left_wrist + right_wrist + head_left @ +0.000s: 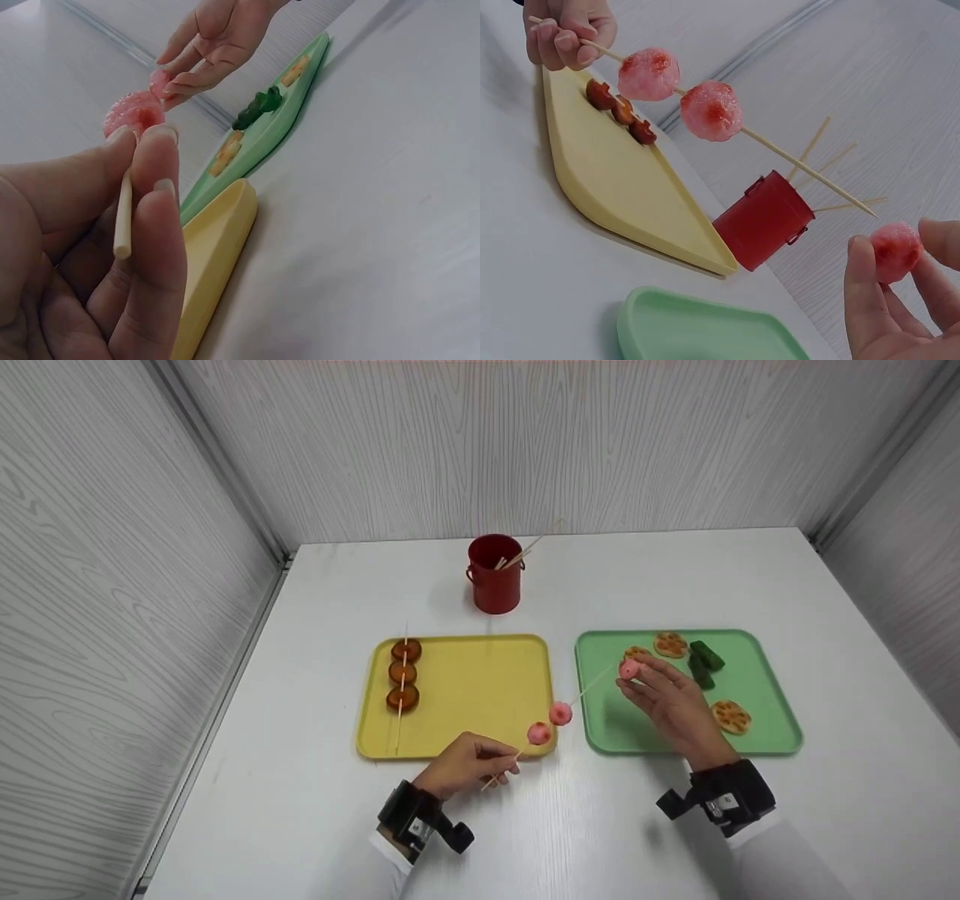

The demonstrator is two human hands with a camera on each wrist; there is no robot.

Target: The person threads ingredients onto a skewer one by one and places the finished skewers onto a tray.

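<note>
My left hand [466, 765] pinches a wooden skewer [802, 166] near its blunt end, above the front edge of the yellow tray. Two pink balls [711, 111] with reddish patches are threaded on it, a small gap between them. The skewer slants up to the right, its pointed tip bare. My right hand [675, 706] holds a third pink ball [897, 252] between thumb and fingers, over the green tray. In the right wrist view this ball is just off the skewer's tip, apart from it. A small dark hole shows on the ball in the head view.
On the yellow tray [480, 690] lies a skewer with three brown round slices [403, 672]. The green tray [622, 727] bears lotus-root-like slices [730, 717] and dark green pieces [705, 663]. Behind them stands a red bucket [496, 589] with several skewers, near the back wall.
</note>
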